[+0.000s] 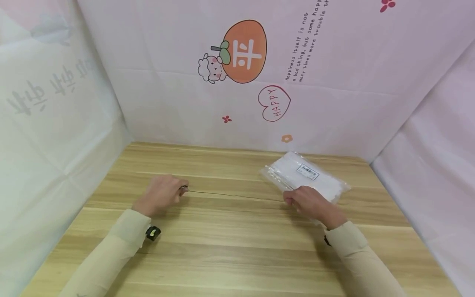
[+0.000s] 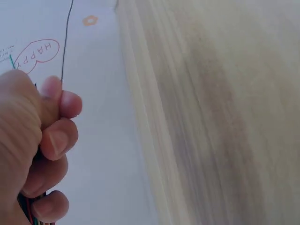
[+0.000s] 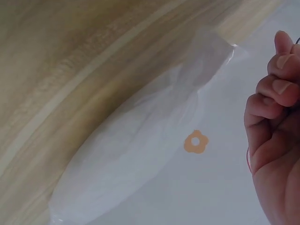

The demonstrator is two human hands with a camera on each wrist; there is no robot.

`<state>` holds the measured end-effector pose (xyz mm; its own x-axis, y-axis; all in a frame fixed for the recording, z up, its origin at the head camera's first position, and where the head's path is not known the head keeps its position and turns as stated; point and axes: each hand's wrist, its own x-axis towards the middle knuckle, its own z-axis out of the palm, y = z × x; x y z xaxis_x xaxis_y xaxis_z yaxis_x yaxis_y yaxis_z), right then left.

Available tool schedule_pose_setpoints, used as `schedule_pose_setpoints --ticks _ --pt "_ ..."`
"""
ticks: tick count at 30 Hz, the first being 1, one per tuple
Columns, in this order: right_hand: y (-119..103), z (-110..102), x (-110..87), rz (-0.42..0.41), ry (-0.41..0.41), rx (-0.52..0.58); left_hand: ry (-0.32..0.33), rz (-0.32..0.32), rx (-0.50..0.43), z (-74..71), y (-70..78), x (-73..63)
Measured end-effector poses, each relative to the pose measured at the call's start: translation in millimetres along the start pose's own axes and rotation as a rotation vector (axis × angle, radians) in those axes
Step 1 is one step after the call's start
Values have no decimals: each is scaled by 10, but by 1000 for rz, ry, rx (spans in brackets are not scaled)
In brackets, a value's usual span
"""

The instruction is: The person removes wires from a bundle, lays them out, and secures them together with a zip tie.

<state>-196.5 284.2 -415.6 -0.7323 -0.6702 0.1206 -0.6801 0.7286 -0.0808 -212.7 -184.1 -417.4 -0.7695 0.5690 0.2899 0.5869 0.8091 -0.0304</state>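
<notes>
A thin dark wire (image 1: 235, 196) runs almost straight between the two hands over the wooden table. My left hand (image 1: 165, 192) pinches one end between thumb and forefinger; in the left wrist view the wire (image 2: 66, 42) rises from those fingertips. The other fingers of that hand curl round a small bundle of coloured wires (image 2: 35, 211), dark, red and green, mostly hidden by the palm. My right hand (image 1: 306, 201) pinches the wire's other end, its fingers curled, and overlaps the near edge of a clear plastic bag (image 1: 323, 177) in the head view.
The plastic bag, with white contents and a barcode label (image 1: 307, 171), lies at the back right of the wooden table (image 1: 222, 255). White printed cloth (image 1: 178, 107) hangs behind the table and along both sides.
</notes>
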Motion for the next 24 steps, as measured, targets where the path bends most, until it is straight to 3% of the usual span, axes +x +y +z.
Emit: schedule_pose_setpoints --ticks 3,8,12,17,20,24 --pt "1 29 10 1 -17 3 -18 -10 14 15 -21 -8" --pt "-9 72 66 11 -33 12 -80 -24 -36 74 -59 -18" --pt "-41 58 141 25 -51 -2 -179 -40 -122 80 -60 -23" --pt "-75 9 197 76 -123 -26 -303 -110 -203 49 -54 -9" --pt "-82 -14 206 96 -144 -17 -322 -155 -220 21 -70 -13" --pt "-77 -35 204 100 -136 18 -298 -183 -242 -34 -100 -22"
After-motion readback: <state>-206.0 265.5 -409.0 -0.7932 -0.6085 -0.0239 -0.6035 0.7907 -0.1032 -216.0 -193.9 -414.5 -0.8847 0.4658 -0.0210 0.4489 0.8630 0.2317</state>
